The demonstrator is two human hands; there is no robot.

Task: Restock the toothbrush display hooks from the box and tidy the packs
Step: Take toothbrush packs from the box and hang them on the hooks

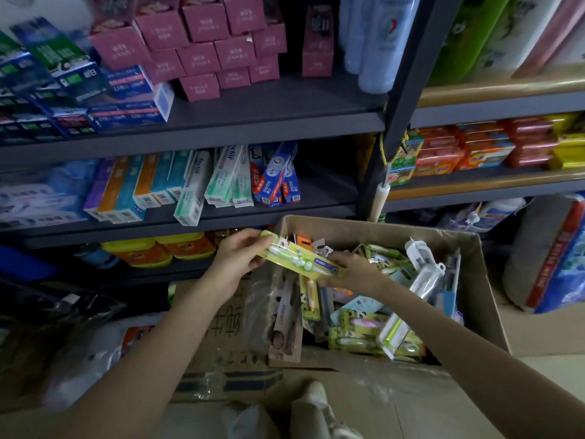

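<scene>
A yellow-green toothbrush pack (297, 256) is held level over the left rim of an open cardboard box (484, 299). My left hand (240, 251) grips its left end, and my right hand (351, 269) holds its right end from below. Inside the box lie several more toothbrush packs (361, 334), green, yellow and clear, piled loosely. A brown pack (286, 324) leans against the box's left wall. No display hooks are in view.
Dark metal shelves (253, 125) rise behind the box, with toothpaste cartons (196, 182), pink boxes (205, 42) and soap packs (474, 147). A flattened carton (218, 353) and plastic bags lie on the floor at left. Wrapped bundles (550, 258) stand at right.
</scene>
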